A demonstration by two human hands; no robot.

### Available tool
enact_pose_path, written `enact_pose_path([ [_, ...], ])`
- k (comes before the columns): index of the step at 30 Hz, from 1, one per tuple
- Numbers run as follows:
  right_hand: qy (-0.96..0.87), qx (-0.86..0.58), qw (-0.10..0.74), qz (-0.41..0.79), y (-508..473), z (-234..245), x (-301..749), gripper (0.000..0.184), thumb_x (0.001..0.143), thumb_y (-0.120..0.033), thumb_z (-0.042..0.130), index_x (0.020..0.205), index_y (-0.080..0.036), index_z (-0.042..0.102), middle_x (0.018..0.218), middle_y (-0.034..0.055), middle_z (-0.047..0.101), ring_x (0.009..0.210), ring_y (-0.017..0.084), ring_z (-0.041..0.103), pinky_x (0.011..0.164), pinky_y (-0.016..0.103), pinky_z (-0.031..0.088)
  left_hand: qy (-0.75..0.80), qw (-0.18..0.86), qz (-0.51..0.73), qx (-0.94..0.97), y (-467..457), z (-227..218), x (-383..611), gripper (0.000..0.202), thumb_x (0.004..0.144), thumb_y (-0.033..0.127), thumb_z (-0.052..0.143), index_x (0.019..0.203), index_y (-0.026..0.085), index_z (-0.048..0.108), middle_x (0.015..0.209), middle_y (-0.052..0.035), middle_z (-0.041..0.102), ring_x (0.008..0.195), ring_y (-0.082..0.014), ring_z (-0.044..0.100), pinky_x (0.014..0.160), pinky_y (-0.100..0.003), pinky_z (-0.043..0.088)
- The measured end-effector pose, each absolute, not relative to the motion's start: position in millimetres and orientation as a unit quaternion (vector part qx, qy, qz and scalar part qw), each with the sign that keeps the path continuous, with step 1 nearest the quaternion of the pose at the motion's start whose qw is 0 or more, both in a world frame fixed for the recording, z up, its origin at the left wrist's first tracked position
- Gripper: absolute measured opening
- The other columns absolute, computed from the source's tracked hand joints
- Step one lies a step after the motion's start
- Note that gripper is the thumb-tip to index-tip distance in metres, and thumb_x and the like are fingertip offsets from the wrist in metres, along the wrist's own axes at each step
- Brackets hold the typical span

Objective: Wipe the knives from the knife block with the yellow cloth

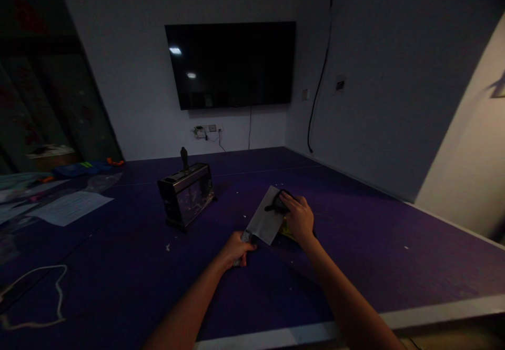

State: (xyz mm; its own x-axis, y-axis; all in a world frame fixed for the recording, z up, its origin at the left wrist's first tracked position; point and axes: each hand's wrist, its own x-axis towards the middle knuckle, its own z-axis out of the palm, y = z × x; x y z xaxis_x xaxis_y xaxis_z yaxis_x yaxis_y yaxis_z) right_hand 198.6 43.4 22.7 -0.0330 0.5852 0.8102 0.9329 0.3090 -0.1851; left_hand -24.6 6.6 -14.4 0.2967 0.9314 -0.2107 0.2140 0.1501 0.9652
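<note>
A cleaver [265, 217] with a broad grey blade is held tilted above the purple table. My left hand [235, 249] is closed around its handle. My right hand [299, 216] presses a dark cloth [279, 202] against the far part of the blade, its fingers bent over the cloth. Something yellow [287, 230], partly hidden, shows below my right hand; I cannot make out what it is. To the left stands a dark knife block [193, 196] with clear sides, and one black handle [184, 158] sticks up from its top.
The purple table [252, 302] has a pale front edge and small white scraps on it. Papers [73, 208] and plastic wrapping lie at the left, with a white cable [59, 292] nearer. A television [232, 66] hangs on the back wall; a wall stands along the right side.
</note>
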Motion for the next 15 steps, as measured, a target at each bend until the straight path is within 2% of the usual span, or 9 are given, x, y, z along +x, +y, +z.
enact_pose_path([
  [10,-0.775,-0.512,0.33,-0.168,38,23,176,0.063,0.062,0.003,0.044,0.116,-0.026,0.061,0.125,-0.0039,0.057,0.092,0.021,0.05,0.079,0.031,0.045,0.538,0.559,0.351,0.524,5,-12,-21,0.014,0.068,0.021,0.06,0.077,0.017,0.049,0.034,0.0093,0.041,0.025,-0.0093,0.04,0.033,-0.017,0.029],
  [15,-0.819,-0.468,0.307,-0.124,32,24,162,0.059,0.063,0.002,0.043,0.108,-0.027,0.066,0.119,-0.0048,0.061,0.093,0.02,0.051,0.078,0.03,0.044,0.533,0.559,0.388,0.503,3,-9,-18,0.011,0.067,0.02,0.057,0.075,0.016,0.05,0.034,0.0083,0.041,0.026,-0.0089,0.04,0.032,-0.017,0.027],
])
